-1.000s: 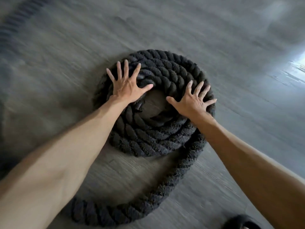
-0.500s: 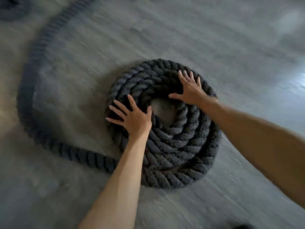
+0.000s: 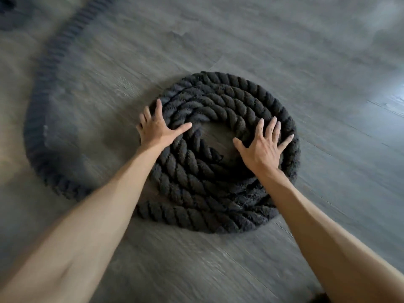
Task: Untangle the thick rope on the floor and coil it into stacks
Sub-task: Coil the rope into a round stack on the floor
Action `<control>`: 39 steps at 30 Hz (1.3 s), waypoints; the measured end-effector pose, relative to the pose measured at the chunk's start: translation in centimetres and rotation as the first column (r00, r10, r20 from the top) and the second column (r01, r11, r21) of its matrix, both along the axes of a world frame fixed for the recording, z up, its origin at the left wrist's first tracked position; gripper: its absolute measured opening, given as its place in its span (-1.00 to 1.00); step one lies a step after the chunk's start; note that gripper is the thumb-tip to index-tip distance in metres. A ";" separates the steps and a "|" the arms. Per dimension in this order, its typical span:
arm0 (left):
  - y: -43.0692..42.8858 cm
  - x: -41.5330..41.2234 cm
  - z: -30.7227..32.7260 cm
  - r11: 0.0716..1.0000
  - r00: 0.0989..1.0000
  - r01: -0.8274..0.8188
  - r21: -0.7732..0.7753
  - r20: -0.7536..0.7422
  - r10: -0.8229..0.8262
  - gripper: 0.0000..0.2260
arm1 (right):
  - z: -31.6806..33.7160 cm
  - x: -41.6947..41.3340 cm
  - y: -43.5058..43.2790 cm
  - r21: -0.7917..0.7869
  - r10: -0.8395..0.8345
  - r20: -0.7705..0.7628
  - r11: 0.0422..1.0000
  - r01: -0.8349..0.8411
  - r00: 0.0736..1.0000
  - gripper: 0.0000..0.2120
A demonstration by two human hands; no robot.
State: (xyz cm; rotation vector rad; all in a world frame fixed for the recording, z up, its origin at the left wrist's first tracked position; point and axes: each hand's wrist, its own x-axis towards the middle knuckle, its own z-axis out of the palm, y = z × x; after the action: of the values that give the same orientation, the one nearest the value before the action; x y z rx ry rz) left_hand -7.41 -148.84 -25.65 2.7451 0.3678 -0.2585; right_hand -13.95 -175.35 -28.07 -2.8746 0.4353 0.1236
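A thick black twisted rope lies wound into a flat round coil on the grey wood floor, with a small bare hole in its middle. My left hand presses flat on the coil's left rim, fingers spread. On the coil's right side my right hand rests palm down, its fingers fanned over the turns. Neither hand grips the rope. From under my left forearm the loose tail curves off to the left and runs up toward the far left corner, blurred.
The grey plank floor stretches all around the coil. A dark blurred shape sits at the top left corner, and a small dark object shows at the bottom edge. Bright glare falls on the floor at the right.
Both hands have shifted around the coil: the left went from its near-left side up to the left rim, the right from the far side down to the right. The view moved slightly.
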 end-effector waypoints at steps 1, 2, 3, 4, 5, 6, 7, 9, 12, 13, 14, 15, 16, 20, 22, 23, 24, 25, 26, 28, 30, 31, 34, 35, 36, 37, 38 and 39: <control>-0.4 -0.9 -0.5 0.999 0.998 -0.044 0.013 0.038 0.043 0.01 | 0.0 1.0 -0.9 -0.003 0.052 0.006 0.999 -0.052 0.999 -0.06; -1.0 -1.9 -1.0 0.995 0.993 -0.097 0.035 0.072 0.094 -0.03 | 0.0 2.3 -1.9 -0.005 0.115 0.006 0.993 -0.115 0.993 -0.06; -1.8 -3.0 -1.3 0.986 0.984 -0.155 0.056 0.100 0.149 -0.07 | 0.1 3.8 -2.9 -0.004 0.187 -0.003 0.982 -0.187 0.982 -0.06; -2.7 -4.1 -1.5 0.976 0.972 -0.211 0.059 0.117 0.203 -0.11 | 0.2 5.3 -3.8 0.002 0.259 -0.020 0.966 -0.259 0.966 -0.06; -3.8 -5.3 -1.6 0.965 0.960 -0.258 0.042 0.122 0.251 -0.15 | 0.5 6.8 -4.5 0.011 0.324 -0.043 0.946 -0.324 0.945 -0.06; -4.8 -6.5 -1.7 0.956 0.950 -0.293 0.014 0.120 0.290 -0.18 | 0.9 8.0 -5.0 0.016 0.378 -0.071 0.926 -0.378 0.923 -0.08; -5.7 -7.6 -1.8 0.949 0.942 -0.316 -0.014 0.111 0.315 -0.21 | 1.2 8.9 -5.3 0.015 0.415 -0.093 0.910 -0.415 0.905 -0.10; -7.2 -9.4 -1.7 0.941 0.935 -0.332 -0.061 0.106 0.337 -0.24 | 1.6 9.7 -5.0 0.006 0.423 -0.113 0.905 -0.425 0.899 -0.19; -7.8 -9.8 -1.3 0.932 0.924 -0.340 -0.127 0.137 0.356 -0.21 | 1.9 7.4 -3.0 0.016 0.252 -0.113 0.968 -0.252 0.961 -0.25; -7.6 -9.0 -1.1 0.939 0.925 -0.320 -0.129 0.174 0.339 -0.21 | 1.7 5.8 -2.3 0.015 0.138 -0.112 0.990 -0.138 0.984 -0.24; -7.3 -7.7 -0.7 0.954 0.929 -0.279 -0.110 0.222 0.297 -0.22 | 1.5 3.9 -1.6 0.021 0.011 -0.099 1.000 -0.009 0.995 -0.22; -7.0 -5.9 -0.3 0.972 0.938 -0.221 -0.075 0.256 0.233 -0.24 | 1.2 1.9 -1.0 0.043 -0.106 -0.073 0.993 0.109 0.992 -0.21; -6.5 -3.8 0.0 0.988 0.953 -0.153 -0.037 0.259 0.157 -0.24 | 0.9 0.1 -0.6 0.071 -0.193 -0.041 0.978 0.195 0.980 -0.20; -3.0 3.7 -0.1 0.998 0.995 0.064 0.005 0.074 -0.064 -0.18 | -0.9 -2.2 0.4 0.047 -0.268 0.042 0.963 0.266 0.963 -0.26; -1.8 4.3 -1.0 0.994 0.993 0.103 0.030 0.062 -0.105 -0.22 | -1.3 -1.3 0.2 -0.001 -0.228 0.077 0.974 0.228 0.971 -0.32; -1.7 4.0 -1.5 0.995 0.990 0.095 0.037 0.097 -0.099 -0.26 | -1.4 -0.6 -0.2 -0.017 -0.192 0.091 0.981 0.194 0.977 -0.34; -1.9 3.5 -2.0 0.997 0.988 0.067 0.047 0.138 -0.073 -0.30 | -1.4 0.2 -0.8 -0.023 -0.152 0.099 0.988 0.155 0.983 -0.36; -2.2 2.8 -2.3 0.998 0.985 0.019 0.065 0.170 -0.030 -0.33 | -1.3 1.3 -1.7 -0.022 -0.099 0.100 0.995 0.101 0.990 -0.36; -2.5 2.1 -2.6 0.995 0.982 -0.039 0.089 0.190 0.021 -0.37 | -1.2 2.7 -2.6 -0.020 -0.029 0.091 0.999 0.031 0.995 -0.37; -3.2 1.0 -2.7 0.984 0.973 -0.152 0.094 0.191 0.132 -0.40 | -0.8 6.4 -4.6 -0.015 0.134 0.069 0.991 -0.133 0.989 -0.38; -4.2 0.0 -2.7 0.966 0.960 -0.250 0.063 0.149 0.239 -0.40 | -0.2 10.5 -5.7 0.007 0.273 0.026 0.962 -0.273 0.962 -0.38; -4.7 -0.4 -2.6 0.955 0.950 -0.292 0.049 0.128 0.284 -0.39 | 0.1 12.2 -5.7 0.014 0.308 -0.003 0.951 -0.308 0.951 -0.38; -5.7 -0.9 -1.8 0.929 0.929 -0.369 0.012 0.036 0.368 -0.35 | 1.1 13.3 -3.7 0.040 0.135 -0.058 0.990 -0.133 0.989 -0.34; -5.7 -0.7 -1.3 0.926 0.926 -0.377 0.004 -0.004 0.377 -0.33 | 1.3 12.4 -2.8 0.068 0.012 -0.081 0.998 -0.006 0.997 -0.31; -5.6 -0.5 -0.7 0.925 0.924 -0.380 0.003 -0.049 0.379 -0.32 | 1.6 11.1 -1.8 0.097 -0.081 -0.112 0.991 0.092 0.990 -0.27; -5.4 -0.1 0.2 0.924 0.920 -0.382 0.010 -0.098 0.381 -0.31 | 1.9 9.5 -1.0 0.113 -0.122 -0.148 0.984 0.139 0.981 -0.23; -5.3 0.3 1.1 0.925 0.913 -0.380 0.026 -0.149 0.379 -0.30 | 2.2 7.9 -0.4 0.126 -0.123 -0.185 0.981 0.148 0.975 -0.19; -5.2 0.8 2.0 0.927 0.906 -0.370 0.060 -0.199 0.375 -0.31 | 2.6 6.5 0.1 0.139 -0.102 -0.214 0.981 0.134 0.972 -0.14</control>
State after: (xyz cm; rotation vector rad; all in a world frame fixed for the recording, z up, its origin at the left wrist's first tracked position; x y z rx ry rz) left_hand -6.57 -154.07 -23.61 2.6028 0.9435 -0.4403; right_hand -7.47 -175.28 -25.51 -2.6870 0.6065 0.4181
